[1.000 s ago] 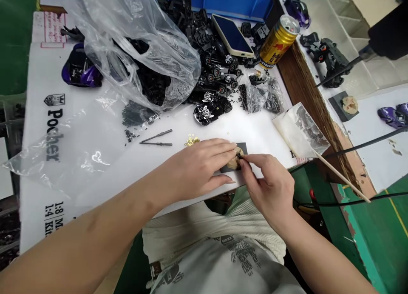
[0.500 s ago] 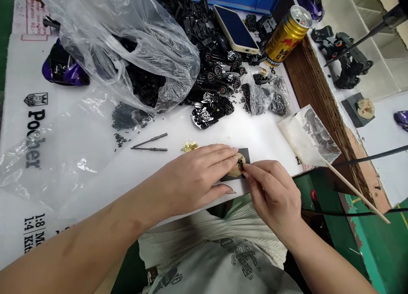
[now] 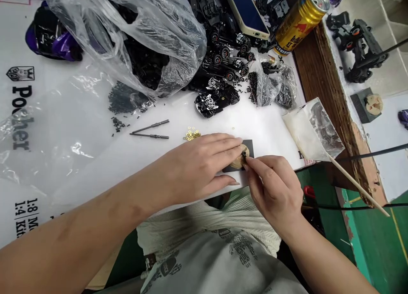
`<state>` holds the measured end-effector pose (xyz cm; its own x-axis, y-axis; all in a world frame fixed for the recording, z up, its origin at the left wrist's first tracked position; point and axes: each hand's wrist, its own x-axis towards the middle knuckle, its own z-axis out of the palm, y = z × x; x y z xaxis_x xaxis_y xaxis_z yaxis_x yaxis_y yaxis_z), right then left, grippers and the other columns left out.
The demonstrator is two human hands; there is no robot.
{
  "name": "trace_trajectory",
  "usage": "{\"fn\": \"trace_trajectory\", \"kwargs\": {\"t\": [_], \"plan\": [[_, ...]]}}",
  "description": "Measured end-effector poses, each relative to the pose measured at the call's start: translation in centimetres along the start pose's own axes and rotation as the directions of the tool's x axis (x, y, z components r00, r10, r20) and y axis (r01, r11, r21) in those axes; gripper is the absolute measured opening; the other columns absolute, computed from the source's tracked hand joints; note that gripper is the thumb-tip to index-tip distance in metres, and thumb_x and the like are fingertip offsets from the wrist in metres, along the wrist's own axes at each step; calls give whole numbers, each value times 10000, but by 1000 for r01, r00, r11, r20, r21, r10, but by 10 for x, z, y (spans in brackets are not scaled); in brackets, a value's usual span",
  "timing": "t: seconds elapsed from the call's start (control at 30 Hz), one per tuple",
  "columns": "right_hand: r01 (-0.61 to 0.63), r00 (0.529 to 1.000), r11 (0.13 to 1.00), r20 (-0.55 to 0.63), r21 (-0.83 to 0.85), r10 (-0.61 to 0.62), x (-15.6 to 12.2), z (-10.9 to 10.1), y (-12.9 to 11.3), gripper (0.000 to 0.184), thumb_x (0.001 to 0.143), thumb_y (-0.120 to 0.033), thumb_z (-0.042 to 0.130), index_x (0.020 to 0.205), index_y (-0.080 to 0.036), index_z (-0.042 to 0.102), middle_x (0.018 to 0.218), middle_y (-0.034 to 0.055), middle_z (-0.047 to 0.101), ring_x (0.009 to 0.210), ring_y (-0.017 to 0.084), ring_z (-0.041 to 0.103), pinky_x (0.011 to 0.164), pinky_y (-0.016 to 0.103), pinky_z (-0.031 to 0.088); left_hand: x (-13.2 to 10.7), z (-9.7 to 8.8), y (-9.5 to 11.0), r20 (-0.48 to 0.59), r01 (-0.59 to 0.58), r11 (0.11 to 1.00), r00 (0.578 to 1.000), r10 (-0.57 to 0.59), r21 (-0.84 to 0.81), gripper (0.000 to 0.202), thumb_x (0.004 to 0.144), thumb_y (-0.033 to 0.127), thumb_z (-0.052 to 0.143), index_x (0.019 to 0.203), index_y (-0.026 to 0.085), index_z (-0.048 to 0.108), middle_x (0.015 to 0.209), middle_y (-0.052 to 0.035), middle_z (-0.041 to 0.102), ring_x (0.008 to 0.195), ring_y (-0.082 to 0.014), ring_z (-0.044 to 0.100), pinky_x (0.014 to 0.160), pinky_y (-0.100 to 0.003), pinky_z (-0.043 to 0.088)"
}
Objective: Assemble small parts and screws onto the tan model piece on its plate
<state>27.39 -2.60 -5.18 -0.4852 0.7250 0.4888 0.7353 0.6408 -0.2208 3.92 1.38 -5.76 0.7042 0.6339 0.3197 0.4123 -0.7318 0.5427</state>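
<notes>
At the table's front edge lies a flat dark block [image 3: 247, 145] with a round tan pad [image 3: 237, 161] on it. My left hand [image 3: 208, 166] rests flat with its fingers stretched out, their tips reaching over the block and pad. My right hand [image 3: 277, 185] is closed in a pinch at the pad's right side, on a small black part [image 3: 244, 155] whose kind I cannot make out. Small gold rings [image 3: 192, 135] lie in a pile beyond my left hand. Two dark driver bits [image 3: 149, 130] lie to the left of them.
A clear plastic bag [image 3: 178, 38] of black parts fills the back. Black toy cars [image 3: 216, 100], a phone [image 3: 247, 11] and a gold can [image 3: 299, 24] stand right of it. A zip bag [image 3: 314, 130] with a wooden stick [image 3: 357, 183] overhangs the right edge.
The view has shifted, so the items at the back sit higher in the picture. Both hands keep nearly the same pose at the block.
</notes>
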Motion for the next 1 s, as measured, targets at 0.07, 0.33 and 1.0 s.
{"fn": "trace_trajectory", "kwargs": {"t": [0.07, 0.33, 1.0], "plan": [[1, 1000, 1000, 3, -4, -1, 0, 0, -1, 391, 964, -58, 659, 1326, -199, 613, 995, 87, 711, 884, 209, 671, 778, 360, 587, 0, 1, 0, -3, -2, 1000, 1000, 2, 9, 457, 1045, 347, 604, 1448, 132, 596, 1550, -148, 588, 1491, -279, 516, 1287, -462, 424], [-2, 1000, 1000, -10, 8, 2, 3, 2, -7, 357, 966, -70, 664, 1296, -196, 614, 990, 85, 718, 875, 202, 671, 771, 358, 589, 4, 2, -1, -22, -5, 1000, 1000, 5, -2, 461, 1052, 398, 589, 1419, 121, 613, 1506, -160, 626, 1456, -290, 550, 1257, -480, 449], [6, 996, 997, -90, 76, 0, 1, 9, -4, 294, 925, -33, 718, 1191, -137, 649, 984, 116, 730, 886, 211, 686, 759, 369, 612, 7, 1, -2, -55, -54, 997, 997, 57, 49, 455, 1050, 374, 591, 1374, 57, 635, 1457, -187, 658, 1394, -306, 603, 1207, -490, 496]]}}
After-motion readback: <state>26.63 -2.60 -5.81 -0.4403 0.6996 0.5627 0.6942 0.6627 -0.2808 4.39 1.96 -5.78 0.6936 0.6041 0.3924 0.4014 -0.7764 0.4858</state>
